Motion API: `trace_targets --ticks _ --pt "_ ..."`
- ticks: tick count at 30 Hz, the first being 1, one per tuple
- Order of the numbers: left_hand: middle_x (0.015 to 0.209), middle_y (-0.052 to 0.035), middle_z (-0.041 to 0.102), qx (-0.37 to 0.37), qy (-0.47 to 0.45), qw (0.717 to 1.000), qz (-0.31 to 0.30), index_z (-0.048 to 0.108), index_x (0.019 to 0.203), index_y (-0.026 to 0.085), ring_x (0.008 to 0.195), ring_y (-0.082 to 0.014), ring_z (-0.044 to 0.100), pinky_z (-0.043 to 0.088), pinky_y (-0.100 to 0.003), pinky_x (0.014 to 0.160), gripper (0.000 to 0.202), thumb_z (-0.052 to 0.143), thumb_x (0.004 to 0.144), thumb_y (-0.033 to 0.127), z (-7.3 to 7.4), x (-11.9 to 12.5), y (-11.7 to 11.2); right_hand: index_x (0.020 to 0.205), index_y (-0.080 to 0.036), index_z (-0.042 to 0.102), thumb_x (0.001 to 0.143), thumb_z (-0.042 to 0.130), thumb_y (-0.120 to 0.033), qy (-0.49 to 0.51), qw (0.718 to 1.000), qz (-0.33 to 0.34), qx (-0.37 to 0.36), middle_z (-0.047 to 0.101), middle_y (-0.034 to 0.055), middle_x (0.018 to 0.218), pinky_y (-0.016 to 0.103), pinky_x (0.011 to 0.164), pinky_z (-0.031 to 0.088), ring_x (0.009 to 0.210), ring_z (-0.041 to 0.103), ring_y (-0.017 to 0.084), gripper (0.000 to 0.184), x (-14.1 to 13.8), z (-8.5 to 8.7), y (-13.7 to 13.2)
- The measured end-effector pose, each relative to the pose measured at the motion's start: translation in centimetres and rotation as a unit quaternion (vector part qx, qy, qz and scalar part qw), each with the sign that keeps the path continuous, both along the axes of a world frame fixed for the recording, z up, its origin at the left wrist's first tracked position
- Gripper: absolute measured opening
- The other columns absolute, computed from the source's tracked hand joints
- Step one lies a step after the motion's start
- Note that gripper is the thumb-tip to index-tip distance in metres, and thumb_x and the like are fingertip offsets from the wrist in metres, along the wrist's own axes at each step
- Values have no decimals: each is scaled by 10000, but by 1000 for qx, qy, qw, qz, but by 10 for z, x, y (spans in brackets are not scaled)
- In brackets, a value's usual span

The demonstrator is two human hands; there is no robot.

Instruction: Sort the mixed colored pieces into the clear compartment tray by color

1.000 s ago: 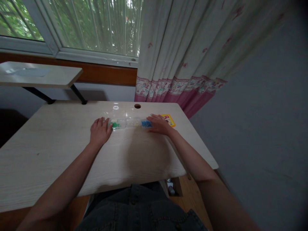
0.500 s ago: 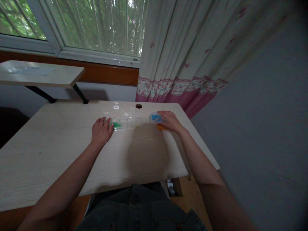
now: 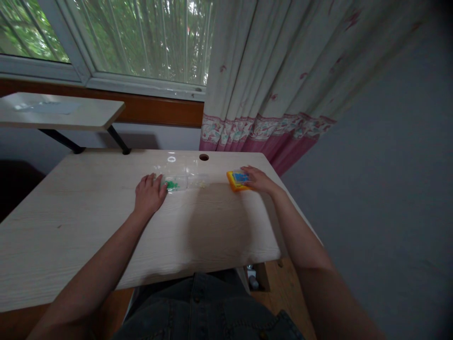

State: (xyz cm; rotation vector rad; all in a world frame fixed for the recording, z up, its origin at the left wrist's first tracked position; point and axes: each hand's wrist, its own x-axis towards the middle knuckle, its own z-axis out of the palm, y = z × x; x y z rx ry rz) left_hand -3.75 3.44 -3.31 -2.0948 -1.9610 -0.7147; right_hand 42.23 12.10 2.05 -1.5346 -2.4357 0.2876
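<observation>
My left hand [image 3: 150,194] lies on the table with its thumb and fingers around the left end of a clear plastic box [image 3: 180,182], which has small green pieces [image 3: 171,185] inside. Right beside that box is another clear box [image 3: 194,180] holding a few small yellowish pieces [image 3: 202,184]. Farther right, my right hand [image 3: 261,180] grips a clear box with blue pieces [image 3: 240,177], held over a yellow box [image 3: 233,184]. Whether the two touch I cannot tell. My right palm hides their right ends.
The pale wooden table [image 3: 106,226] has a round cable hole [image 3: 204,157] near its back edge. A raised shelf [image 3: 95,115] on black legs stands at the back left. Beyond are a window and a curtain [image 3: 262,94]; a wall is to the right.
My right hand has moved right and slightly nearer with the blue-filled box, showing more of the yellow box. My left hand has stayed in place.
</observation>
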Motion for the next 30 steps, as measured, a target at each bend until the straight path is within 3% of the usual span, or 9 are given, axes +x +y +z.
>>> trace_targets --ticks 6,11,14,17,22,27,30 --pt "1411 -192 485 9 -2 1000 -8 523 1357 135 1317 -358 399 340 -548 1059 538 349 972 468 -3 -2 2 1386 -261 506 782 691 -340 -5 996 -4 88 469 89 1480 560 1135 304 1398 384 302 637 -22 5 -20" --pt "1413 -188 481 3 -10 1000 -11 518 1360 142 1319 -359 391 329 -554 1066 535 356 968 469 -5 -3 3 1220 -280 639 846 632 -285 44 985 78 150 616 60 1313 501 1083 386 1286 502 262 374 -64 5 -42" --pt "1413 -185 482 1 -19 1000 -10 516 1360 152 1318 -361 391 332 -564 1059 533 353 969 475 -3 -2 2 1177 -265 663 889 600 -317 69 979 140 131 650 72 1245 478 1072 411 1231 546 242 299 -95 -2 -52" --pt "1417 -186 478 0 -25 1000 -16 511 1362 149 1320 -360 390 326 -570 1065 537 350 969 476 -2 -2 1 1288 -255 595 902 595 -391 56 980 164 98 578 94 1355 475 1099 394 1291 498 245 409 -124 -13 -55" --pt "1424 -184 473 -7 -30 999 -9 513 1362 142 1337 -355 376 309 -561 1088 541 353 968 476 -1 -1 1 1463 -206 397 875 621 -473 25 989 136 61 300 140 1571 472 1182 282 1461 264 276 684 -160 -34 -44" --pt "1414 -174 488 -5 -24 1000 -9 518 1355 152 1329 -346 391 323 -549 1083 527 355 969 471 1 1 0 1477 -203 367 895 585 -490 63 991 110 52 224 143 1599 494 1200 231 1487 187 293 685 -171 -49 -38" --pt "1419 -177 482 -9 -27 1000 -11 515 1361 150 1335 -352 380 316 -555 1084 531 356 969 472 2 1 -1 1441 -219 419 897 587 -476 88 989 103 53 282 137 1574 505 1199 231 1476 214 292 625 -170 -52 -37"
